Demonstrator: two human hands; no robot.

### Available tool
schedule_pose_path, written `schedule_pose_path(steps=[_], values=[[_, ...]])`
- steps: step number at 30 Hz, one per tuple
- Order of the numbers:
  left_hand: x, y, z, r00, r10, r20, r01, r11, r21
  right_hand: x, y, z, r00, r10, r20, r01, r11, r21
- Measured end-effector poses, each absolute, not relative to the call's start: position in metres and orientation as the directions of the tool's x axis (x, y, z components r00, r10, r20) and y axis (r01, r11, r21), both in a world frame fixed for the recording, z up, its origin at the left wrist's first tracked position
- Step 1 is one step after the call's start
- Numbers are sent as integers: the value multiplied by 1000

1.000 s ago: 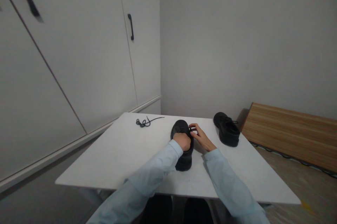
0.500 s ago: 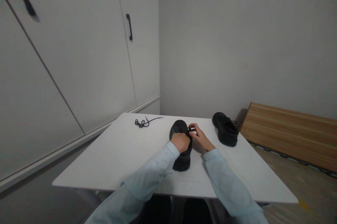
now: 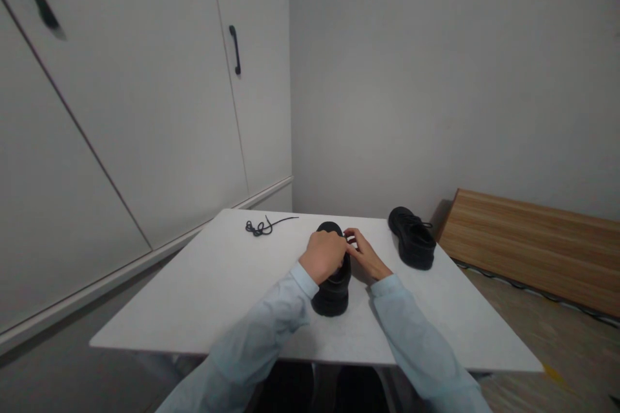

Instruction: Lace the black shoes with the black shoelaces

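The left hand [image 3: 323,256] has risen over the shoe [image 3: 332,300] toward the curled right hand [image 3: 365,256] at two o'clock, bringing both to one spot; whether either pinches anything, I cannot tell.

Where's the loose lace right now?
In the head view, the lace lies near the far edge of the table, toward its left corner, left of the shoe beneath the left hand.

Forearms [image 3: 264,335] slant inward from near; left hand [image 3: 323,255] arches palm-down, right hand [image 3: 367,258] just beside it, fingers [image 3: 352,232] curled.
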State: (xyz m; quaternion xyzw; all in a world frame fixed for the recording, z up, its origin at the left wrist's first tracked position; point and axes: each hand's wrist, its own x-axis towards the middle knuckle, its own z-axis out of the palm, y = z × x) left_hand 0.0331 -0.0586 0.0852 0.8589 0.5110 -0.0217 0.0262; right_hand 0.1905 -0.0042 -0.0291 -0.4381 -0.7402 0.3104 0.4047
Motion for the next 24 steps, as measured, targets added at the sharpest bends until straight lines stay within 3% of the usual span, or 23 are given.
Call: schedule_pose_path(steps=[5,24], values=[[28,-55,97,461,886,44,887,-461,-30,191,-6,-28,-298,894,335,402,435,-806],[19,-108,110,516,856,38,857,-515,-37,190,-6,-29,-296,899,323,369,420,-829]])
